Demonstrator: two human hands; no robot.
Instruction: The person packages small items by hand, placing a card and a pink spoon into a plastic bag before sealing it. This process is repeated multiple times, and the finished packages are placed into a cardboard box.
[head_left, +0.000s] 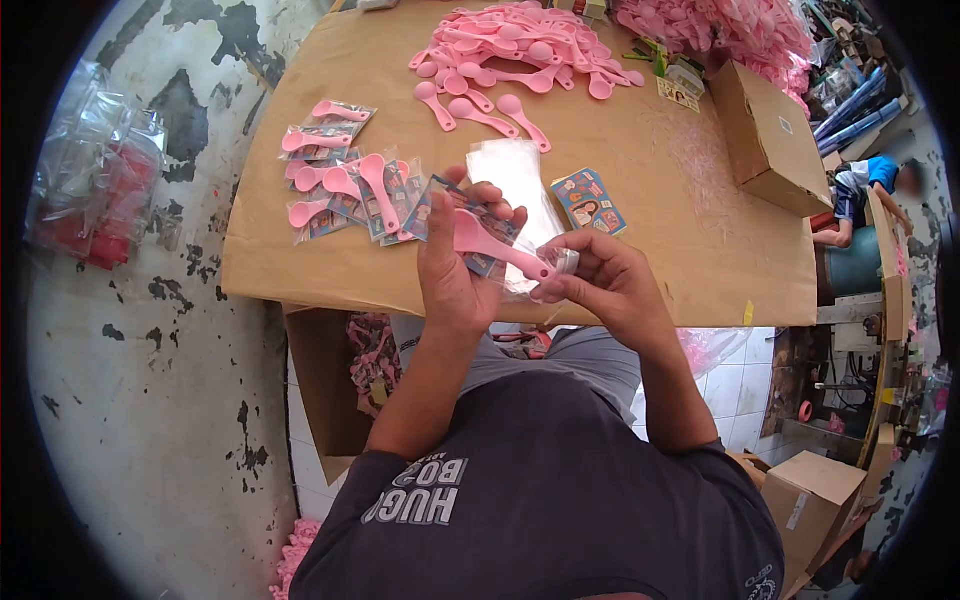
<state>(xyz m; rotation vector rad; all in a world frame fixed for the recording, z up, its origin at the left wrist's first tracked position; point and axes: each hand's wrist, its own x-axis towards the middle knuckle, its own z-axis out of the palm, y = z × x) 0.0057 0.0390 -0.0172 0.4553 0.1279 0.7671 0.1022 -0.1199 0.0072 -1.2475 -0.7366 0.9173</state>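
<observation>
The left hand [452, 290] cradles a pink spoon [490, 242], apparently steadying it while the right hand [618, 288] pinches clear plastic [567, 260].

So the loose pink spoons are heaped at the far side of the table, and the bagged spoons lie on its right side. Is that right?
Not quite: the head view shows the bagged spoons on the left side of the table. The loose pink spoons are heaped at its far side.
</observation>
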